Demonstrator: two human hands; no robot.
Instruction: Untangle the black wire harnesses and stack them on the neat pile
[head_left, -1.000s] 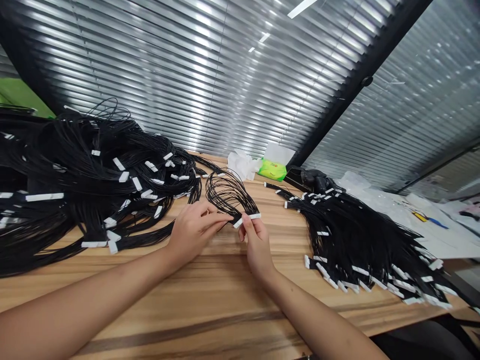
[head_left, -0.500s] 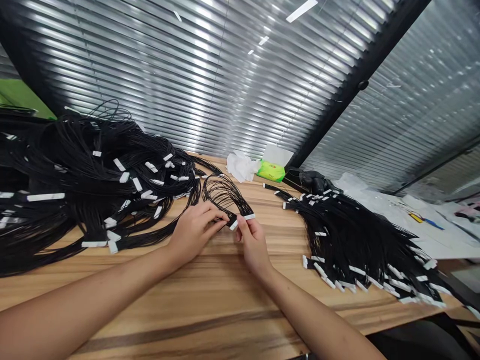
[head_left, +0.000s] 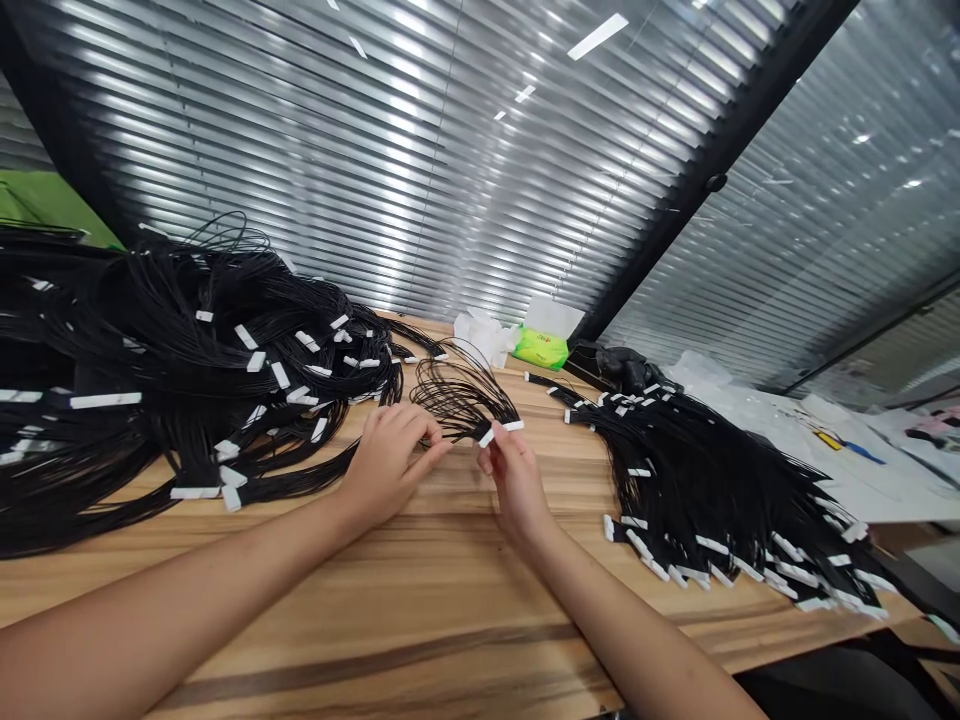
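- Wooden surface (head_left: pixel 450 610), bare strip between the two forearms.
- Left hand (head_left: pixel 388 462): fingers curled in, with the tips pinching the strands of a small bundle of black wires (head_left: pixel 459 392) just short of its ends.
- Right hand (head_left: pixel 514 482): thumb and forefinger closed on the bundle's white tabs (head_left: pixel 504 430).
- The bundle sits mid-surface between the hands. Its loop fans away from the person.
- Step in hand, as I judge it: gathering and squaring the tabbed ends of this one bundle.
- Further handling calls for a steady pinch at the tabs, since the strands look thin and springy and would likely splay if let slip.
- Left: a large tangled heap of wires (head_left: pixel 187 370) of the same kind, cut off at the frame edge.
- Right: a flatter pile of wires (head_left: pixel 712 480), many of its tabs toward the near edge.
- Farther back: crumpled tissue (head_left: pixel 480 335), a green tissue pack (head_left: pixel 541 347), and a dark object (head_left: pixel 622 365), possibly gloves.
- Behind everything: window blinds (head_left: pixel 412 150).
- Hidden or unclear: the left fingertips' exact contact, the strand count, and any print on the tabs.
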